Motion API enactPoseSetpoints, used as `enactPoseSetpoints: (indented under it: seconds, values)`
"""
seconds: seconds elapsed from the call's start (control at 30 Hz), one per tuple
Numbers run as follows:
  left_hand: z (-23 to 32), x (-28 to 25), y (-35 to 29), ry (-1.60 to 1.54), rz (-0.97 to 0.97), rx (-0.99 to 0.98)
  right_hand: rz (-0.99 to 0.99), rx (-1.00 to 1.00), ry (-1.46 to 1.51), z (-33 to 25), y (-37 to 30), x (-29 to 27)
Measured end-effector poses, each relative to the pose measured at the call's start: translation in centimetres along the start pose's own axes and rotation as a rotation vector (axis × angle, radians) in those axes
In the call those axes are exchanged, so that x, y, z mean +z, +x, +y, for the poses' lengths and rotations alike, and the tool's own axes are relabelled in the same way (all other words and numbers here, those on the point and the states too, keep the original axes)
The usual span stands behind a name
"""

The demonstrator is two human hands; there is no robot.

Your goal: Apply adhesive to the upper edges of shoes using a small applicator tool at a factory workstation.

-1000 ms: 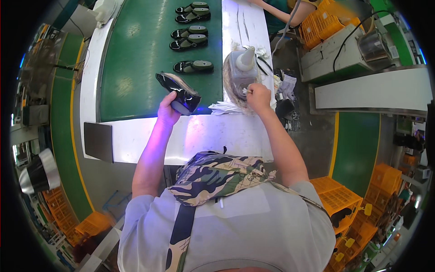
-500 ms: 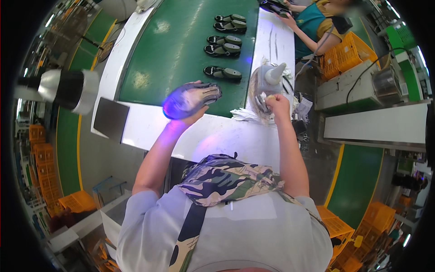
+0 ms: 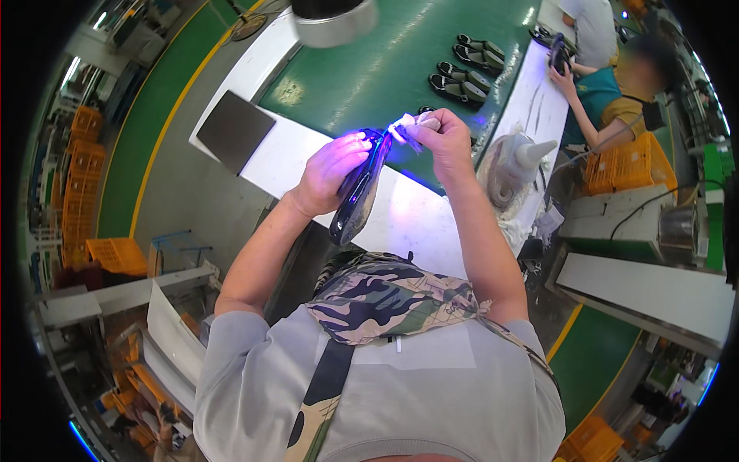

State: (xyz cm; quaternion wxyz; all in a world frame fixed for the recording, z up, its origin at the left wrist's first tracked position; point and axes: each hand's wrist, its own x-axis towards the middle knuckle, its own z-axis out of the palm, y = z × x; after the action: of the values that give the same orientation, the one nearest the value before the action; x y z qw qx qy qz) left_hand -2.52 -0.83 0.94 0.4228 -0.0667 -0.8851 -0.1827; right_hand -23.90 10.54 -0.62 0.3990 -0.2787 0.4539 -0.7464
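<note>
My left hand [image 3: 329, 175] is wrapped round a glossy black shoe [image 3: 352, 206], held tilted above the white table edge. Its far end glows under blue-violet light, and its pale sole faces partly right. Between the fingertips of my right hand [image 3: 450, 145] is a crumpled white cloth [image 3: 406, 128], up against or very close to the shoe's far end; whether they touch I cannot tell. Right of that hand stands a translucent squeeze bottle [image 3: 517, 159] with a white cone nozzle.
Several black shoes [image 3: 462, 88] lie on the green work surface [image 3: 385, 58]. A black-and-white lamp-like cylinder [image 3: 335, 27] hangs at the top. A dark flat plate [image 3: 235, 132] lies at the left. Across the right side, a co-worker [image 3: 604, 104] handles a dark shoe beside an orange crate [image 3: 627, 165].
My right hand has left the bottle and brought the cloth to the shoe. My left hand has turned the shoe from sole-up to its black side. The view has shifted left.
</note>
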Motion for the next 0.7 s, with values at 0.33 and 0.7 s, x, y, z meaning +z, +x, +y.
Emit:
enactPoseSetpoints:
  seconds: [0.33, 0.7]
  values:
    - [1.4, -6.5, -4.7, 0.23, -0.066, -0.136, -0.33, 0.126, 0.168, 5.3, 0.2, 7.4]
    - [2.8, -12.5, -11.4, 0.353, -0.041, -0.545, -0.406, 0.225, 0.047, 6.1, -1.6, 17.1]
